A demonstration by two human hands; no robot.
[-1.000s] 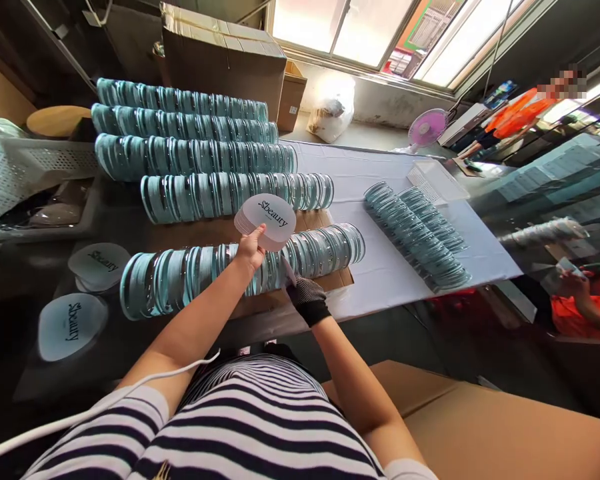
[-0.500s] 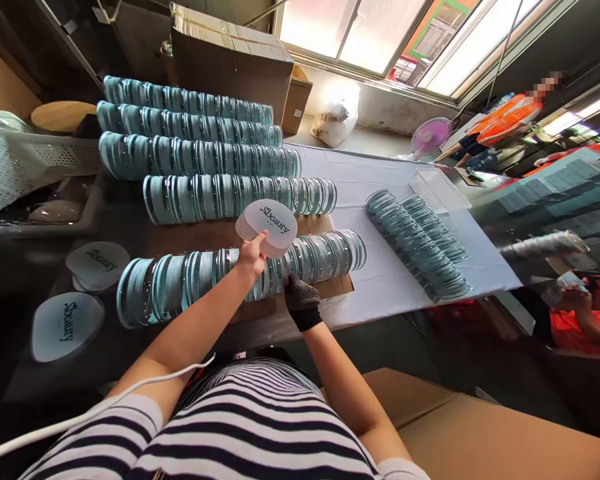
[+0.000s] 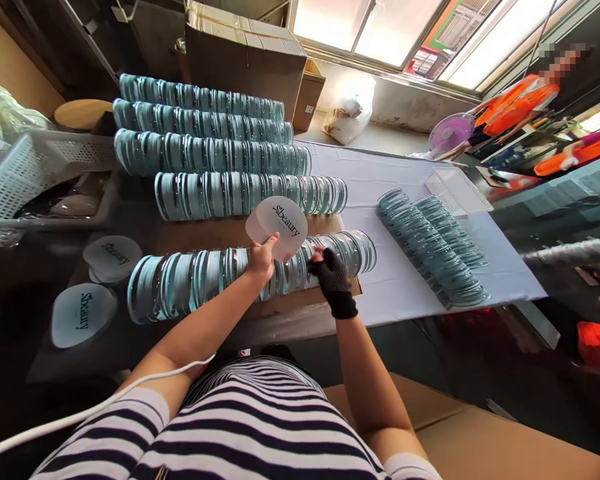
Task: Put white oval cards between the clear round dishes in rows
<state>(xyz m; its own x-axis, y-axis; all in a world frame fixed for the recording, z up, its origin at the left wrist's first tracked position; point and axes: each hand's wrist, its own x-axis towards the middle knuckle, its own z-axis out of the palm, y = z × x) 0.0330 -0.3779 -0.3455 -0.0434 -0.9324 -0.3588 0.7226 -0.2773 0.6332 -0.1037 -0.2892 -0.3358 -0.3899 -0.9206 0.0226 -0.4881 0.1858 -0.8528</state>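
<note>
nearest row of teal rings [image 3: 220,277] stands on edge along the near edge of the cardboard sheet [image 3: 210,233], w/ four more rows [image 3: 205,153] packed behind it toward the far left corner of the table [image 3: 380,180]. two fanned rows [image 3: 433,243] lie on the white cloth to the right. cardboard box [image 3: 245,57] + white bag [image 3: 350,107] at the far edge, pink fan [image 3: 450,132] beyond. grey basket [image 3: 35,173] at the left edge; two loose stacks of printed discs [image 3: 97,287] lie on the dark left end. a person in orange [image 3: 515,103] works far right.

left fingers hidden behind the disc stack; can't tell what the right glove's fingertips pinch, too small. lower arms cut off by the striped shirt.

left hand [image 3: 263,257] bare, arm stretched fwd, closed on a stack of white "sbeauty" discs [image 3: 277,223] held tilted just above the near row. right hand [image 3: 330,273] in a black glove, fingers curled onto the row's right part, touching the rings; grip unclear.
</note>
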